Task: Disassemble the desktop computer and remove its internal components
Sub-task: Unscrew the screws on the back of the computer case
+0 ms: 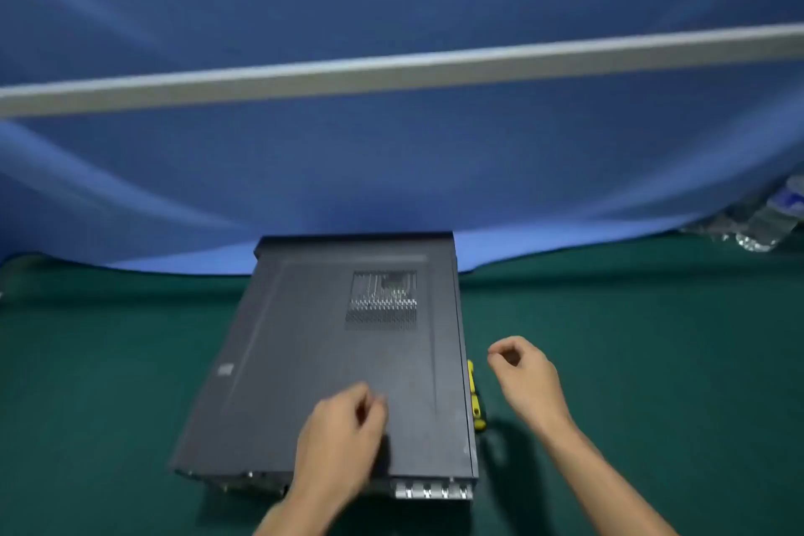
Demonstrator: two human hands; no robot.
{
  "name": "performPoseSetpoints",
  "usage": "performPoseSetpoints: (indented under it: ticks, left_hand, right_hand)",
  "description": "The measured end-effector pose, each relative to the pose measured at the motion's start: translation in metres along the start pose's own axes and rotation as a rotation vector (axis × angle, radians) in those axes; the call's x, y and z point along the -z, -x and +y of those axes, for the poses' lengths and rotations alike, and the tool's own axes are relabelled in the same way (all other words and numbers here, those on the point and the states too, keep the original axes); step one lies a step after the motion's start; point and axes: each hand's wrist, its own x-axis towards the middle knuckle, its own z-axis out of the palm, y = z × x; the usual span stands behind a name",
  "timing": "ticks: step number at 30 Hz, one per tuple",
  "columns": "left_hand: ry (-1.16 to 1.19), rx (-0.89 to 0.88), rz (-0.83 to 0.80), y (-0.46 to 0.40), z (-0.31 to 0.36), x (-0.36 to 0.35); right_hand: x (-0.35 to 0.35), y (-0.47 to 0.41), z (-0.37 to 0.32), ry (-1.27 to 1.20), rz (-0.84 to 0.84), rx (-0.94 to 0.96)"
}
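The computer (pixel 330 361) is laid flat at lower centre of the bench (pixel 652 361), its long axis running away up the frame, with the left hand (pixel 343 426) loosely curled over its near end, nearer than the empty, curled right hand (pixel 522 379).

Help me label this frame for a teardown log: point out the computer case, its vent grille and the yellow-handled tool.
computer case (pixel 304 361): head view, bare side panel facing up.
vent grille (pixel 382 300): head view, middle of the perforated patch.
yellow-handled tool (pixel 475 398): head view, visible handle beside the case's right edge.
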Motion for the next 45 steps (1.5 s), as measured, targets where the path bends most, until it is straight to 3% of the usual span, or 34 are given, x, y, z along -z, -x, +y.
performPoseSetpoints:
  ticks: [8,13,21,24,29,36,45]
  left_hand:
    - [-0.175,0.049,0.067,-0.018,-0.009,-0.041]
    - [-0.288,-0.077,0.138,-0.014,-0.010,-0.053]
    - [-0.287,-0.104,0.160,-0.014,-0.011,-0.056]
    - [-0.284,-0.111,0.182,-0.015,-0.012,-0.056]
    - [-0.258,-0.109,0.213,-0.014,-0.013,-0.058]
    - [-0.165,-0.124,0.182,-0.010,-0.018,-0.055]
    - [0.385,-0.031,0.050,0.043,-0.020,-0.037]
  right_hand:
    - [-0.026,-0.011,0.069,0.292,-0.158,-0.079]
    - [-0.048,-0.025,0.084,0.322,-0.230,-0.166]
    - [-0.071,-0.045,0.095,0.341,-0.218,-0.263]
    - [-0.069,-0.049,0.093,0.232,-0.211,-0.344]
    - [-0.046,-0.028,0.081,-0.171,-0.240,-0.539]
    - [-0.016,0.030,0.049,-0.375,-0.081,-0.381]
    - [-0.016,0.141,0.024,-0.397,0.038,-0.169]
